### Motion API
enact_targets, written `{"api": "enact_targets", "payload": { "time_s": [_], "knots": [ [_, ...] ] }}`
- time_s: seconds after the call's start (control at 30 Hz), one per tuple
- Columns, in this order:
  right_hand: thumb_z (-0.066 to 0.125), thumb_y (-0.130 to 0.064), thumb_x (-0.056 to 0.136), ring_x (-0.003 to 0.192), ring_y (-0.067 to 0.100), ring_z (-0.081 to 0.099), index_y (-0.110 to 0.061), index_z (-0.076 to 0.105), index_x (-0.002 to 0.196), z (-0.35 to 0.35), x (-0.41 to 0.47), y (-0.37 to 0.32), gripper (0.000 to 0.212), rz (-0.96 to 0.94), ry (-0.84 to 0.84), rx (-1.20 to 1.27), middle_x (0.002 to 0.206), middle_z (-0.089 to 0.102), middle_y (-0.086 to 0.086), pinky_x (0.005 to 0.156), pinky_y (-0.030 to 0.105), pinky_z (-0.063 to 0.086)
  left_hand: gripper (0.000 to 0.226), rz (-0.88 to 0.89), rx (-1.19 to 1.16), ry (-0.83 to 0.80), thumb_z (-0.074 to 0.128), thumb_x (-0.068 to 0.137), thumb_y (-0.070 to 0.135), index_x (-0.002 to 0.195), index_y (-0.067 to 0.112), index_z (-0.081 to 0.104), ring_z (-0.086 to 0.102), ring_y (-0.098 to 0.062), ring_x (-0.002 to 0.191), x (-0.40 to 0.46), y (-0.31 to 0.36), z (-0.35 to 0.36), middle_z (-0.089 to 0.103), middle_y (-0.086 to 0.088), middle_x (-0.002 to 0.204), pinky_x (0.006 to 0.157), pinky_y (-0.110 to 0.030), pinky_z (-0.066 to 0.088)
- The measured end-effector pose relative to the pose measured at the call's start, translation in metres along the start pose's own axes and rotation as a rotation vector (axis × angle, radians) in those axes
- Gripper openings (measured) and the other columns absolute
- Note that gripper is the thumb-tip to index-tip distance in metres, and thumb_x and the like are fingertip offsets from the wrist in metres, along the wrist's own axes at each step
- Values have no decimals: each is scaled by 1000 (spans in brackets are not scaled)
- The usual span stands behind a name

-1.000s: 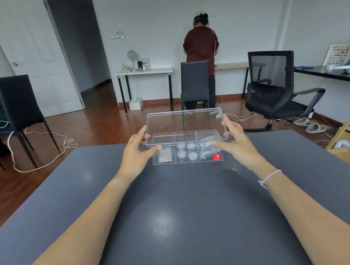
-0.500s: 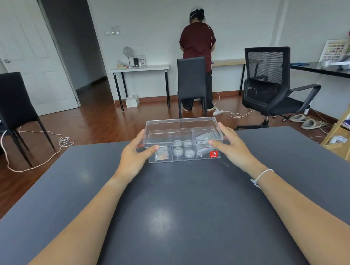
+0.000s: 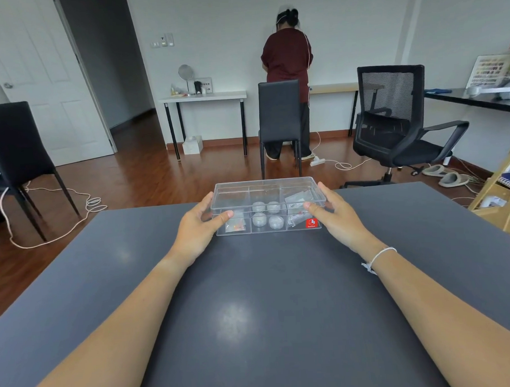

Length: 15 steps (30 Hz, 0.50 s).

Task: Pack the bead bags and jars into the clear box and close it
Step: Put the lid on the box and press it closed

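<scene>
The clear box (image 3: 268, 226) stands near the far edge of the dark grey table (image 3: 253, 310). Its clear lid (image 3: 265, 190) lies flat on top of it. Inside, several small round jars (image 3: 267, 214) fill the middle compartments. A bead bag (image 3: 235, 225) with orange beads lies in the left compartment, and more bead bags (image 3: 296, 201) lie on the right by a red label (image 3: 311, 222). My left hand (image 3: 198, 226) grips the lid's left end and my right hand (image 3: 335, 216) grips its right end, thumbs on the front edge.
A person in a dark red top (image 3: 286, 60) stands at a far desk, back turned. A black chair (image 3: 279, 116) and a mesh office chair (image 3: 393, 120) stand beyond the table. A wooden shelf (image 3: 505, 194) is at the right edge, a cable (image 3: 59, 213) on the floor at left.
Both hands have lowered the lid from a raised, tilted position down onto the box. The lid now sits level on the box.
</scene>
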State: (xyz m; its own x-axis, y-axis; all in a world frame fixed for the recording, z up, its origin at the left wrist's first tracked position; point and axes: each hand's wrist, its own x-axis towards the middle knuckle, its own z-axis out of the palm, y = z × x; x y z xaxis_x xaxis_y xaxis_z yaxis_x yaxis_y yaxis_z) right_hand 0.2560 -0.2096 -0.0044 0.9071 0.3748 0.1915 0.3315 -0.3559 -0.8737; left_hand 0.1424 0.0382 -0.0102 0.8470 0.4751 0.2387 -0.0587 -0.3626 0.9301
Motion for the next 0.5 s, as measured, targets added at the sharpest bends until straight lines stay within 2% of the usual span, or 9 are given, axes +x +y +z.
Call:
{"api": "enact_targets", "payload": {
  "time_s": [0.1,0.2,0.27,0.33,0.5],
  "knots": [
    [55,-47,82,134,20,34,-32,21,141,1,0,-1,70,5,-1,-6,151,26,-4,105,38,34,69,-3,1,-4,71,75,33,136,25,39,48,-3,109,1,-1,0,44,23,123,86,-14,34],
    [54,-47,83,134,21,34,-31,21,141,1,-1,-2,69,9,-3,-3,152,26,-4,106,38,33,69,-14,2,-12,71,75,32,136,24,38,52,6,100,1,0,0,48,23,120,72,0,35],
    [54,-47,83,134,22,34,-31,21,141,1,-1,-2,69,9,-1,-11,152,25,-3,106,39,33,68,-17,-14,-13,71,76,29,136,21,39,55,21,84,1,-1,1,54,28,106,61,5,37],
    [54,-47,83,134,22,34,-30,22,141,1,-2,-3,68,11,5,-25,152,25,-2,106,39,33,66,-16,-19,-12,70,77,26,135,20,40,51,29,75,2,-2,1,55,29,96,59,8,35],
    [53,-46,84,133,22,35,-29,23,141,2,-3,-5,66,20,7,-31,151,27,-1,105,38,35,65,-18,-23,-15,70,77,28,134,20,41,50,17,86,3,-4,1,57,14,113,59,7,36]
  ]
}}
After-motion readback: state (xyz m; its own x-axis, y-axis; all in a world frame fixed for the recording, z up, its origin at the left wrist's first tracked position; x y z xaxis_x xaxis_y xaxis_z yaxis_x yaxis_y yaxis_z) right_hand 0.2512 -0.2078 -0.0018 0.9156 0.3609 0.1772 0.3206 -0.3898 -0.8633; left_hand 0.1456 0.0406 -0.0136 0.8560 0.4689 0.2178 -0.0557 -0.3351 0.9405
